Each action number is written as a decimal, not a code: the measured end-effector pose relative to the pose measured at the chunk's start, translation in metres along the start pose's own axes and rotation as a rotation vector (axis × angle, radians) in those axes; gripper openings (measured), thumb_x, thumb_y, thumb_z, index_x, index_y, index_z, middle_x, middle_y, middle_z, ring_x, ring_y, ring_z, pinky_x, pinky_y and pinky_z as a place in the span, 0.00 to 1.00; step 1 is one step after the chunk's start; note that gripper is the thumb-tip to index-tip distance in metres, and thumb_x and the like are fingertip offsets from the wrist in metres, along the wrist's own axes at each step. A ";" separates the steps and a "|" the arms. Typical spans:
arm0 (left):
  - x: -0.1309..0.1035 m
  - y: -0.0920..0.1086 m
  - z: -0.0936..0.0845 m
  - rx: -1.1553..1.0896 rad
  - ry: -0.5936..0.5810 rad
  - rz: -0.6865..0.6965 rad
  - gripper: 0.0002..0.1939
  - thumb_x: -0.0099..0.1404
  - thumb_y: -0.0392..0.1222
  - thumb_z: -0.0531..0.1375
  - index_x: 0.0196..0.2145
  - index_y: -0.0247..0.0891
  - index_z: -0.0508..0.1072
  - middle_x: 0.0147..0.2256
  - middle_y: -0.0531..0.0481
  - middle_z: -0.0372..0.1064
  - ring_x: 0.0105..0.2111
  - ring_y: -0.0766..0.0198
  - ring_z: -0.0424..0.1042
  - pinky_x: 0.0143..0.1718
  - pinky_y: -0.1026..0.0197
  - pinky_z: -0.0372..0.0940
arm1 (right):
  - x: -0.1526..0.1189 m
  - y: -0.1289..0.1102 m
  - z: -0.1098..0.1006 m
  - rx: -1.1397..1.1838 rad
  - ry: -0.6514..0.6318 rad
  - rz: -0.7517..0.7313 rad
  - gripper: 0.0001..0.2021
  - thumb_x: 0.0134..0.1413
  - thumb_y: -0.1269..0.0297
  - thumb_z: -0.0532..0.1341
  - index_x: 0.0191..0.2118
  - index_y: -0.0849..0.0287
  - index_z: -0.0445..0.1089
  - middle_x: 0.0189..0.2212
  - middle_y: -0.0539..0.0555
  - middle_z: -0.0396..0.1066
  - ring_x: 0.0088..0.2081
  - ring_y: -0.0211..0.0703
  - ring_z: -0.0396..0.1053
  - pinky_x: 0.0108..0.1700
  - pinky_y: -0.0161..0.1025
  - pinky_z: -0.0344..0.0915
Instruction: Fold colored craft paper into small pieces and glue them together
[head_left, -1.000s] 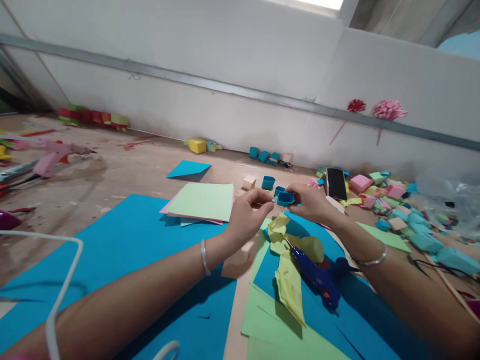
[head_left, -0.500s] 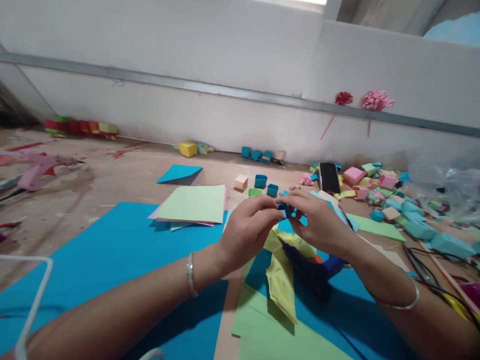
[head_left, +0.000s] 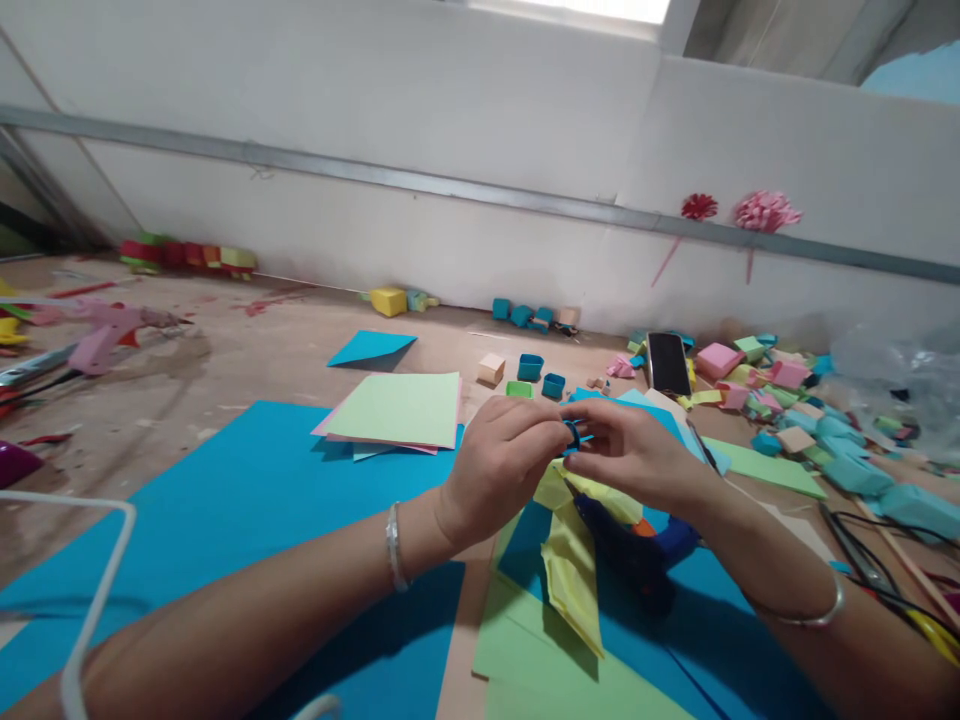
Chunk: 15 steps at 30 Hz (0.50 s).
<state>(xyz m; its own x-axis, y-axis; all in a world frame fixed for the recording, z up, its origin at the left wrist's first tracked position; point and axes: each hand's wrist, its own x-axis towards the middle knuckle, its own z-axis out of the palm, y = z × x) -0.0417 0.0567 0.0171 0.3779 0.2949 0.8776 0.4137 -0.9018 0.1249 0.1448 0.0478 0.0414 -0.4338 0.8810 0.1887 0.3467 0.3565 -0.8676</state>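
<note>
Between my two hands is a small blue paper piece (head_left: 573,436), mostly covered by fingers. My left hand (head_left: 499,470) is closed on its left side, palm turned away from the camera. From the other side, the thumb and fingers of my right hand (head_left: 641,452) pinch it. Just below the hands lies a dark blue glue gun (head_left: 626,550), its tip on crumpled yellow paper (head_left: 574,575). Beyond the fingers stand small open blue paper boxes (head_left: 530,367), a green one (head_left: 520,389) and a peach paper cube (head_left: 491,369).
Large blue sheets (head_left: 255,490) and green sheets (head_left: 525,640) cover the near table. Left are stacked paper squares (head_left: 405,408) and a pink glue gun (head_left: 105,335). A phone (head_left: 667,364) and many paper boxes (head_left: 840,430) lie right. A white wire frame (head_left: 105,580) stands near left.
My fingers have drawn closer around the blue paper piece, and less of it shows. The whole view has shifted slightly, so things appear a little further right.
</note>
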 end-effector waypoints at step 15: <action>-0.003 0.000 -0.002 0.098 -0.111 0.124 0.08 0.69 0.33 0.55 0.34 0.38 0.72 0.34 0.50 0.75 0.36 0.63 0.70 0.41 0.58 0.64 | 0.005 0.012 0.018 -0.078 0.316 -0.016 0.20 0.43 0.80 0.54 0.42 0.58 0.71 0.42 0.53 0.74 0.44 0.43 0.72 0.46 0.41 0.70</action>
<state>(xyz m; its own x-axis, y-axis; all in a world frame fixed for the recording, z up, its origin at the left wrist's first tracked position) -0.0444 0.0554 0.0150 0.5175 0.2216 0.8265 0.4353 -0.8998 -0.0313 0.1317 0.0509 0.0239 -0.1642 0.9235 0.3466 0.4099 0.3835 -0.8276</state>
